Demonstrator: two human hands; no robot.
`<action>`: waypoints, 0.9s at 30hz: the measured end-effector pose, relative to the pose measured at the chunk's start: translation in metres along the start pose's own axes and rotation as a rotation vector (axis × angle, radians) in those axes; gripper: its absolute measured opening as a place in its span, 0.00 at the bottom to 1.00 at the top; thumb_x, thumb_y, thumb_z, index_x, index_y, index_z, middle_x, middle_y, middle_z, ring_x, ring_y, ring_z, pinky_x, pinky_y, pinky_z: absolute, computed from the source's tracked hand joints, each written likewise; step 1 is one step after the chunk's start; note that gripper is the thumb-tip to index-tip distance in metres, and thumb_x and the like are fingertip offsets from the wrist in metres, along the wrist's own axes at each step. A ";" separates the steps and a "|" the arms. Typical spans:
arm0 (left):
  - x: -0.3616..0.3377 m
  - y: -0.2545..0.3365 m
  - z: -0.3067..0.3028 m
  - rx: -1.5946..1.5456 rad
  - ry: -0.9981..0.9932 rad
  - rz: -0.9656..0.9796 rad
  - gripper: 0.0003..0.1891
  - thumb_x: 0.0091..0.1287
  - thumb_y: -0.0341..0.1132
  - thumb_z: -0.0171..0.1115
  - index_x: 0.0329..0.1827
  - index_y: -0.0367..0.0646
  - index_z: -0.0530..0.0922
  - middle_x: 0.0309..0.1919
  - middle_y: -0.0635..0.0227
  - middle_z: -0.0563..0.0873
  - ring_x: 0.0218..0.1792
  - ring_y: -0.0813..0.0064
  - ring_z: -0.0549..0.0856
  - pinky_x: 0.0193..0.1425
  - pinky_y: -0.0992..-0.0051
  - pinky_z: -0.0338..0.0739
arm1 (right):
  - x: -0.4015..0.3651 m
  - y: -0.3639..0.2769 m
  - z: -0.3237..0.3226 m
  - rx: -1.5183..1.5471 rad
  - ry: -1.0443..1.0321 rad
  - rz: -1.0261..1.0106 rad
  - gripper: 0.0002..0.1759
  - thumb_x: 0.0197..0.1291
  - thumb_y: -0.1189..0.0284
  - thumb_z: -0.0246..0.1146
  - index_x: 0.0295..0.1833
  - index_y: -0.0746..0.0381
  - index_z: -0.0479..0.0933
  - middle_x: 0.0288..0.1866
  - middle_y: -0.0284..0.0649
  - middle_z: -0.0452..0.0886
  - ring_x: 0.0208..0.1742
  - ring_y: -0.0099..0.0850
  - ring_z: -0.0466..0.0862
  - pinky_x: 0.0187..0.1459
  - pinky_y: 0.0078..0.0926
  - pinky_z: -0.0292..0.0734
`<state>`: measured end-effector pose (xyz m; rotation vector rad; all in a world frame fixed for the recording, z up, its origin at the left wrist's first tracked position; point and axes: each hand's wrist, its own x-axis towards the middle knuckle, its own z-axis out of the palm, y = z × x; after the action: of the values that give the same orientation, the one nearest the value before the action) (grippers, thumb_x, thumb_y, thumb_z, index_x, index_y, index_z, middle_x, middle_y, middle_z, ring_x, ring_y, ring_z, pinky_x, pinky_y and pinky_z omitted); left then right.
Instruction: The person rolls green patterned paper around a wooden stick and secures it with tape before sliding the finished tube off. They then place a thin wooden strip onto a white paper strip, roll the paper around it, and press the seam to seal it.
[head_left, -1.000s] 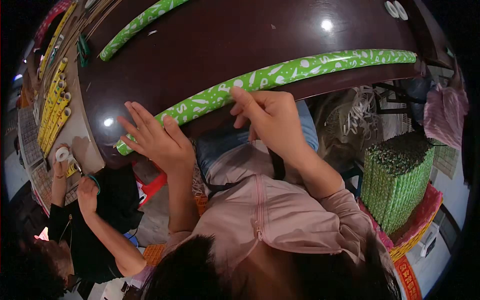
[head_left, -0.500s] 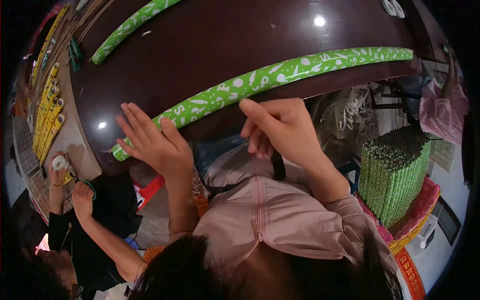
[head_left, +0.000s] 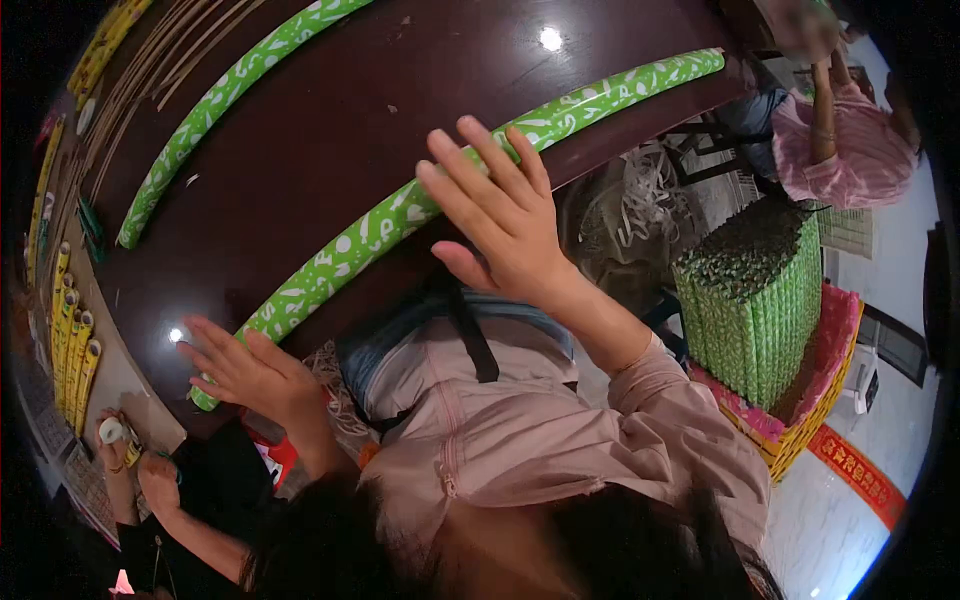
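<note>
A long green roll with a white pattern (head_left: 340, 262) lies diagonally on the dark table (head_left: 330, 130), near its front edge. My left hand (head_left: 245, 370) rests over the roll's lower left end, fingers spread. Across the middle of the roll lies my right hand (head_left: 495, 205), its fingers stretched out and apart, gripping nothing. Whether its palm touches the roll is hard to tell. A second green roll (head_left: 215, 105) lies farther back on the table's left side.
Yellow rolls (head_left: 75, 350) and thin sticks (head_left: 165, 60) are at the left. A co-worker's hands (head_left: 160, 480) hold white tape at lower left. Upright green rolls (head_left: 750, 310) fill a yellow basket (head_left: 805, 430) at right. A person in pink (head_left: 845, 145) is beyond.
My right hand has opened and moved onto the roll's middle. My left hand stays at its left end. The view has shifted, bringing the person in pink into sight.
</note>
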<state>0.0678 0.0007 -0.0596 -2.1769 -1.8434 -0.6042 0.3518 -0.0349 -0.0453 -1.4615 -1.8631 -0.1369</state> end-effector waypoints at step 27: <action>-0.003 -0.016 0.011 0.222 0.012 0.012 0.32 0.80 0.53 0.27 0.79 0.43 0.56 0.77 0.58 0.61 0.77 0.52 0.56 0.76 0.45 0.47 | -0.020 0.195 -0.153 -0.401 0.148 0.124 0.38 0.59 0.49 0.64 0.72 0.55 0.68 0.74 0.41 0.68 0.75 0.42 0.66 0.75 0.47 0.54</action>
<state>0.0533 0.0056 -0.0719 -2.0343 -1.7956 -0.3887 0.5973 -0.0616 -0.0173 -1.7767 -1.6824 -0.5703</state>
